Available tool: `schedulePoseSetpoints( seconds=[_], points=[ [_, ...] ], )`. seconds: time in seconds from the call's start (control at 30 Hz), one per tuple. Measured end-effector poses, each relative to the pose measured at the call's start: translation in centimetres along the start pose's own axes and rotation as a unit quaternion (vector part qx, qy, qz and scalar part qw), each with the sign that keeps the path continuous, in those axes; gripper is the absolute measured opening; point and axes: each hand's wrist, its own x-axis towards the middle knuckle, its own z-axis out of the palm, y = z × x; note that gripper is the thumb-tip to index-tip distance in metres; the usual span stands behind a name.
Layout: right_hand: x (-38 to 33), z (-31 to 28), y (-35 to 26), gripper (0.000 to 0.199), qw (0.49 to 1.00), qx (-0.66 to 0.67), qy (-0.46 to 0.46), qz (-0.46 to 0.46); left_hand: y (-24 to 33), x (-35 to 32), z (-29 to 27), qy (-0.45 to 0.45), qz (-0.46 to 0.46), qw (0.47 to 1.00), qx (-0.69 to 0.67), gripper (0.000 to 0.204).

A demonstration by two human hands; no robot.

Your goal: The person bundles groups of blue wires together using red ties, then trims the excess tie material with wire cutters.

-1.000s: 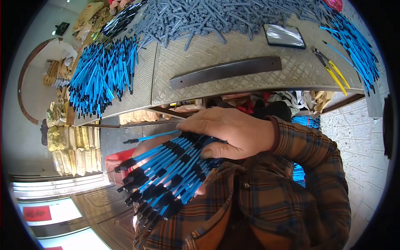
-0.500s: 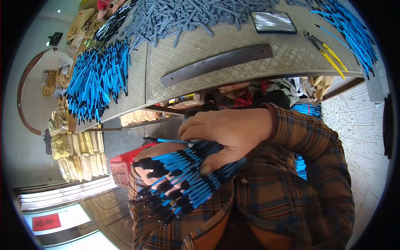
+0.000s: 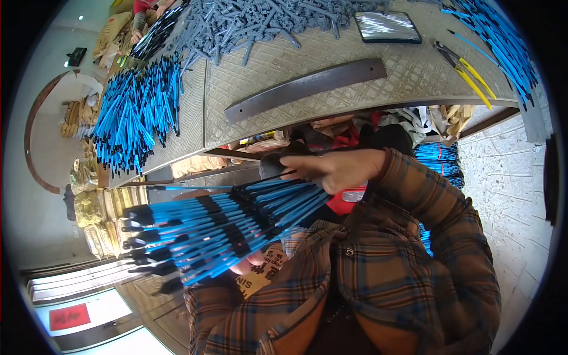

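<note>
The place looked like a small workshop. A long bench (image 3: 408, 71) with a worn, patterned top carried a big heap of loose grey parts (image 3: 254, 23), piles of blue rods (image 3: 133, 112) with black ends, a flat metal bar (image 3: 307, 89) and yellow-handled pliers (image 3: 473, 88). Sacks (image 3: 118, 213) stood stacked at the left, tied rods (image 3: 435, 155) lay below the bench's right end, and another person's hand (image 3: 136, 36) showed beyond the left pile.

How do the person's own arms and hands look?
The right sleeve is brown plaid with blue and orange lines, ending in a dark reddish cuff. The right hand wears no glove. The left hand is mostly hidden; its visible part is also ungloved.
</note>
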Motion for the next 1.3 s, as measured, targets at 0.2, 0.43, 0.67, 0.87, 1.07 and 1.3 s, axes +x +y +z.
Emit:
schedulePoseSetpoints(
  seconds=[0.2,0.43,0.67,0.87,1.07,1.3],
  points=[
    [-1.7,1.5,-1.6,0.095,0.966,-0.239,-0.068,0.076,-0.7,0.9,-1.6,0.012,0.151,0.962,0.226,0.045],
    [1.5,2.8,-1.9,0.077,0.948,-0.217,0.048,-0.229,-0.3,6.1,-1.7,0.024,0.341,0.809,0.477,0.044],
    [5.3,0.9,-1.6,0.056,0.902,0.399,0.132,-0.095,0.8,2.6,-0.2,-0.014,0.474,0.551,0.687,0.046],
    [2.7,-10.5,-8.8,0.045,0.85,-0.314,0.417,0.065,6.2,3.8,-1.2,-0.025,0.58,0.487,0.653,0.046],
    [-5.1,-19.4,-13.6,0.02,0.616,-0.674,0.352,0.205,7.5,4.8,-1.9,0.069,0.567,0.462,0.679,0.045],
    [-7.4,-22.4,-10.9,0.011,0.545,-0.767,0.273,0.201,7.3,5.4,-1.2,0.103,0.566,0.436,0.692,0.045]
  ],
)
